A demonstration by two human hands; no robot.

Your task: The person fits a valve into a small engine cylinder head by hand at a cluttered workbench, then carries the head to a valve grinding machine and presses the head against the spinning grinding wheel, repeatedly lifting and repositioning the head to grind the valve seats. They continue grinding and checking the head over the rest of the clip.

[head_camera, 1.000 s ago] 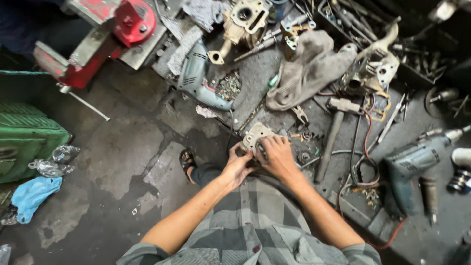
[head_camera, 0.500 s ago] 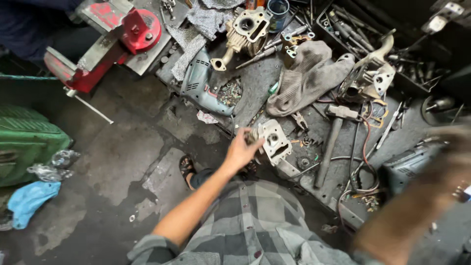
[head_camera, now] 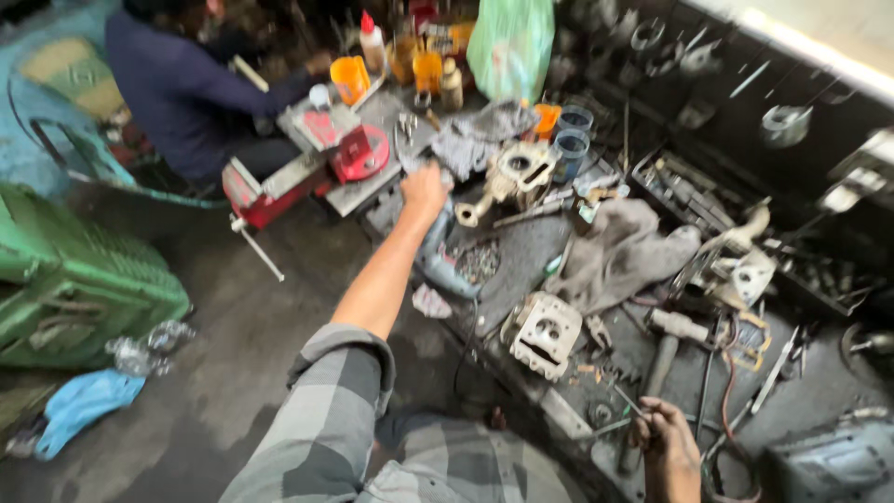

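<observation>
My left hand (head_camera: 424, 191) reaches far forward over the cluttered floor, beside a red bench vise (head_camera: 346, 156) and a crumpled grey cloth (head_camera: 470, 140). Its fingers curl downward, but blur hides whether they hold anything. A blue-grey power drill (head_camera: 442, 265) lies under that forearm. My right hand (head_camera: 666, 445) rests low at the right, next to a hammer (head_camera: 663, 346) and thin metal tools. A pale metal engine cylinder block (head_camera: 545, 333) lies on the floor between my hands, touched by neither.
Another person in a dark blue top (head_camera: 182, 84) sits behind the vise. A tan metal casting (head_camera: 510, 177), a grey rag (head_camera: 624, 251), orange cups (head_camera: 350, 79) and a green bag (head_camera: 507, 42) crowd the back. A green crate (head_camera: 70, 279) and blue cloth (head_camera: 79, 402) lie at the left.
Both hands have let go of the cylinder block. My left hand has stretched forward to beside the vise, the right has dropped back to the lower right, and the view has tilted up.
</observation>
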